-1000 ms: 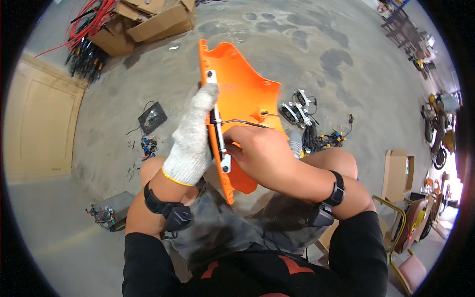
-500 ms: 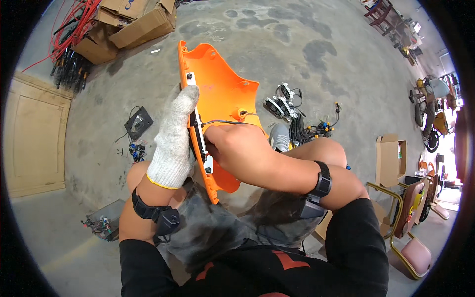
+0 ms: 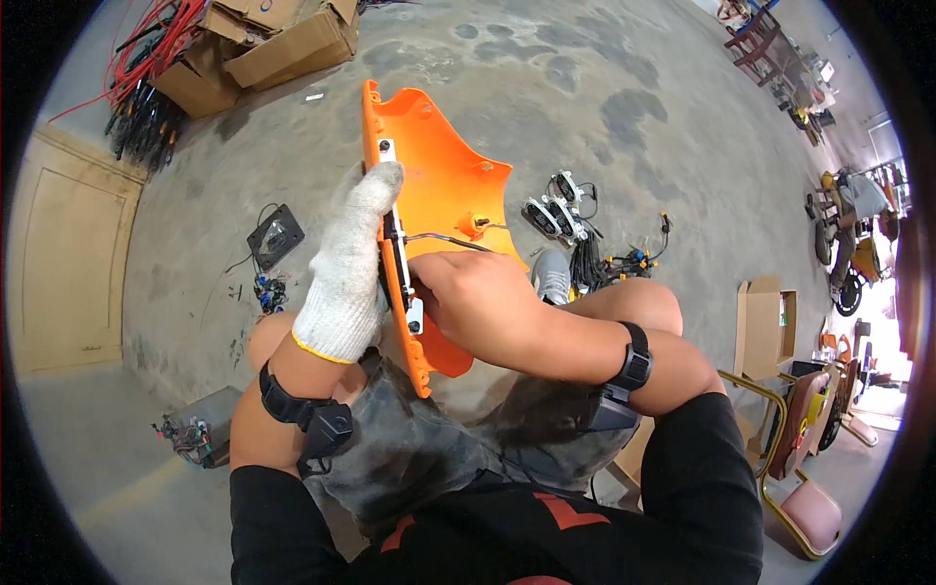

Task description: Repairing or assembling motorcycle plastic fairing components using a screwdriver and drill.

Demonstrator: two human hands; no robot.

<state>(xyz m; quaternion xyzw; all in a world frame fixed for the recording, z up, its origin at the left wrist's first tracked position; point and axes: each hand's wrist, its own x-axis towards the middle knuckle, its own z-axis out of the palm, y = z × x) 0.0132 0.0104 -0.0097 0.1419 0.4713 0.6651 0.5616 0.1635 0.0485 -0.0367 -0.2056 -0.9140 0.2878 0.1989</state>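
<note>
A curved orange plastic shell (image 3: 442,141) is held on edge above my lap. My left hand (image 3: 343,263), in a white knit glove, grips its left edge, thumb on the inner side. Along that edge runs a black strip-like part with white mounting brackets (image 3: 414,316) and dark screws. A thin dark cable (image 3: 447,238) crosses the shell's inside near a round orange fitting (image 3: 475,225). My bare right hand (image 3: 478,297) reaches into the shell beside the strip, fingers curled. Its fingertips are hidden, so what they pinch cannot be made out.
Several white-and-black lamp-like units (image 3: 558,210) lie on the floor with bundled cables (image 3: 629,261). A black square plate (image 3: 276,237) lies on the left. Cardboard boxes (image 3: 292,54) stand at the far left, an open carton (image 3: 759,331) and a chair (image 3: 811,509) at the right.
The shell's upper end has shifted slightly to the right with my left hand. My right hand stays at the strip, moved only a little.
</note>
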